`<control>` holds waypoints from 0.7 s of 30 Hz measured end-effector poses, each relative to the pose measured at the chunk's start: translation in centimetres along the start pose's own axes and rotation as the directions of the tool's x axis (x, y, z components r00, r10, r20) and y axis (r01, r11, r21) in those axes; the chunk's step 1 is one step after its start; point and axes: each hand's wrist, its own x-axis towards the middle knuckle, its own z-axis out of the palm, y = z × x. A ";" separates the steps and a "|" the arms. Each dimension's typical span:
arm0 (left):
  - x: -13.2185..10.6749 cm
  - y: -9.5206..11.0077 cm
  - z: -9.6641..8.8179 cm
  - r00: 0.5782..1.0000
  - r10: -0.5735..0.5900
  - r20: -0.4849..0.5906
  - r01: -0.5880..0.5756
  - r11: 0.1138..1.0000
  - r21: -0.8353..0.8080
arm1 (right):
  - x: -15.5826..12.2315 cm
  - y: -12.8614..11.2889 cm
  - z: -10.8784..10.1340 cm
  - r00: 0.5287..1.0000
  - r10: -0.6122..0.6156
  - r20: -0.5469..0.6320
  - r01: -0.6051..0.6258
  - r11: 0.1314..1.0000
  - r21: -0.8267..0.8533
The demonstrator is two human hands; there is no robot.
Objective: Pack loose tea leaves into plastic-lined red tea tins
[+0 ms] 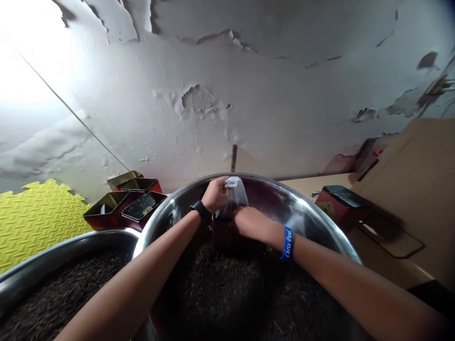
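Observation:
My left hand, with a dark watch at its wrist, is closed on the gathered top of a clear plastic bag. The bag rises out of a dark red tin, which stands in a large metal basin. My right hand, a blue band on its wrist, is curled at the bag's lower right, by the tin's rim. Its fingertips are partly hidden, so its hold on bag or rim is unclear. Dark, dry loose leaves, like tea, cover the basin's bottom around the tin.
A second metal basin of dark leaves adjoins at left. Several red tins stand behind it, near a yellow foam mat. At right are a red tin with a dark top and cardboard. A peeling wall rises behind.

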 end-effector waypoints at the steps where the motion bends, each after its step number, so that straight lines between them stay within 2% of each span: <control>1: 0.1 -0.2 -0.2 0.999 -0.031 -0.038 0.030 0.999 -0.037 | 0.0 0.0 0.1 1.000 -0.004 -0.009 0.003 1.000 -0.027; 3: 0.3 -0.4 -0.7 0.993 -0.072 -0.098 0.064 0.994 -0.087 | 0.2 0.1 0.2 1.000 -0.028 -0.015 0.027 0.998 -0.056; 8: 0.7 -0.1 -1.5 0.970 -0.078 -0.231 0.054 0.993 -0.107 | 0.6 0.7 0.7 0.995 -0.041 -0.096 0.035 0.997 -0.067; 11: 1.1 0.0 -2.1 0.934 -0.133 -0.330 0.079 0.982 -0.172 | 0.8 0.7 0.6 0.982 -0.047 -0.181 0.033 0.996 -0.081; 15: 1.4 0.0 -2.9 0.880 -0.241 -0.409 0.130 0.951 -0.281 | 1.0 0.2 0.3 0.938 -0.164 -0.305 0.124 0.981 -0.146; 18: 1.0 0.2 -2.6 0.882 -0.299 -0.365 0.171 0.923 -0.344 | 1.3 0.2 0.8 0.959 -0.188 -0.212 0.160 0.977 -0.142; 21: 0.7 0.5 -1.9 0.906 -0.309 -0.290 0.195 0.911 -0.363 | 1.6 0.3 1.7 0.976 -0.189 -0.105 0.178 0.979 -0.103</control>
